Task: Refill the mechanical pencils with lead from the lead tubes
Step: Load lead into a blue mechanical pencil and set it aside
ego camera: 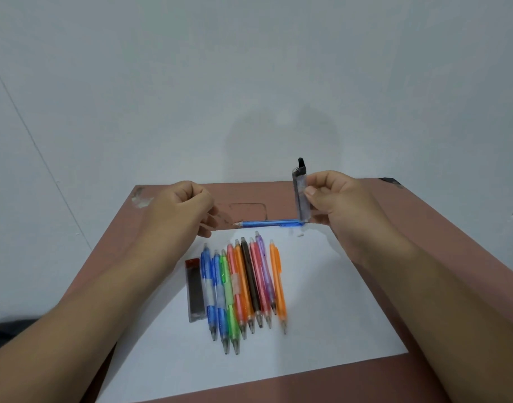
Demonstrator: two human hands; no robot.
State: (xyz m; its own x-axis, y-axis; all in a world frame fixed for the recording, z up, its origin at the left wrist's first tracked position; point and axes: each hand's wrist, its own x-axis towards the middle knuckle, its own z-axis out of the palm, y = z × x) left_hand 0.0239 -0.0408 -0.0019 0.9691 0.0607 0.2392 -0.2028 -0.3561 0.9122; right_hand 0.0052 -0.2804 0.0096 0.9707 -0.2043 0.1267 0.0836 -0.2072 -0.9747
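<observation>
**Lead tube held over blue pencil**

Right hand [333, 199] pinches upright lead tube [301, 196], lid flipped open, its bottom at the end of blue pencil [268, 223]. Left hand [179, 207] fingers curled, apparently empty. Pencil row [246, 286] and second tube [194, 289] on white paper [336, 301], table [423, 228].

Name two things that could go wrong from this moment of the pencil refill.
The lead tube, pinched upright in the right hand with its cap flipped open, could spill lead if tipped. The blue pencil lying crosswise beyond the row could roll, since neither hand grips it; the left hand hovers near its tip.
</observation>
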